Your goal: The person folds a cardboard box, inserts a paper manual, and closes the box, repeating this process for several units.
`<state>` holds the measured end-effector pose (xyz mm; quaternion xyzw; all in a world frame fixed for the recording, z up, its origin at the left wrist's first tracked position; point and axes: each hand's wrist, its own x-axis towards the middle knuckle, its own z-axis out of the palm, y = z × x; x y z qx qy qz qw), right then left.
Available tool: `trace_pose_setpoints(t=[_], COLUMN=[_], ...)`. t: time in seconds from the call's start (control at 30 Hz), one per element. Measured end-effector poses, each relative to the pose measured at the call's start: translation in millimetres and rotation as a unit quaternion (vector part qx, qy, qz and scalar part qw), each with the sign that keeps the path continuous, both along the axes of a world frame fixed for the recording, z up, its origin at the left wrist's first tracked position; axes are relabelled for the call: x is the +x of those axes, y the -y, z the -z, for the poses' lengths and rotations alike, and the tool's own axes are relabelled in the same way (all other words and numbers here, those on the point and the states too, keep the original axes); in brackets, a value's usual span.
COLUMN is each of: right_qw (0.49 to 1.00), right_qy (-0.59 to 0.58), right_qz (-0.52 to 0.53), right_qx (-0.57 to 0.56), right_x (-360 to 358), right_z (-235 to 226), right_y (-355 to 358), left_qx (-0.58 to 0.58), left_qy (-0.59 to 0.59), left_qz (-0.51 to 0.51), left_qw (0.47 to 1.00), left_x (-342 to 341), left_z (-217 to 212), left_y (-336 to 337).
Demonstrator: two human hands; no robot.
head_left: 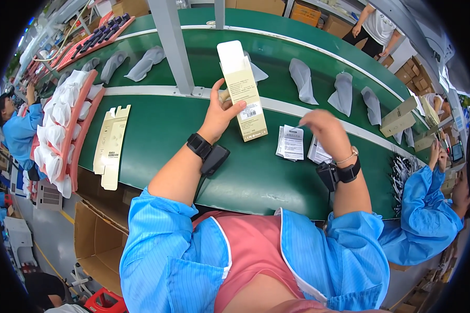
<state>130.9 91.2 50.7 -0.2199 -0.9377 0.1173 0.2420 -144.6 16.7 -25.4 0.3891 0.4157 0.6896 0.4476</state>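
Note:
My left hand (222, 112) grips a tall cream carton (244, 94) upright over the green bench, thumb across its printed front. The carton's top flap (230, 51) stands raised. My right hand (326, 130), a little blurred, pinches the edge of a thin leaflet (297, 127) above the paper stacks. Below its fingers lies a stack of printed white leaflets (290, 143), and a second leaflet stack (317, 151) sits beside it, partly covered by my wrist. At the bench's left lies a flattened cream carton (112, 148).
Beyond a pale rail, the green belt (193, 57) carries several items in translucent bags (303, 81). A grey post (173, 47) rises behind my left hand. Pink racks (70, 133) of white-wrapped items stand left, above an open cardboard box (96, 235). Co-workers in blue (420, 219) sit at either side.

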Motion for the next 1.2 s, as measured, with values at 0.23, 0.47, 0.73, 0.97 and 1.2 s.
trace_pose_setpoints(t=[0.23, 0.47, 0.73, 0.97, 1.2], right_qw=[0.93, 0.979, 0.977, 0.961, 0.975], right_qy=[-0.299, -0.11, -0.186, -0.235, -0.15], right_qz=[-0.097, -0.092, -0.055, 0.101, 0.148], right_qx=[0.192, 0.142, 0.092, 0.107, 0.068], right_x=[-43.1, -90.4, -94.5, -69.6, -51.1], right_z=[-64.5, -41.2, -19.5, -35.3, 29.1], right_y=[0.6, 20.3, -1.9, -94.0, -152.4], left_qx=[0.088, 0.133, 0.123, 0.087, 0.096], left_qy=[-0.222, -0.355, -0.431, -0.458, -0.481], left_qz=[-0.036, -0.089, -0.193, -0.196, -0.161], left_qw=[0.97, 0.921, 0.873, 0.863, 0.856], left_x=[-2.2, 3.8, 1.8, -10.7, -26.5], left_z=[-5.3, -3.9, -1.7, 5.3, 17.3], left_y=[6.8, 15.7, 14.3, 9.1, -0.5])
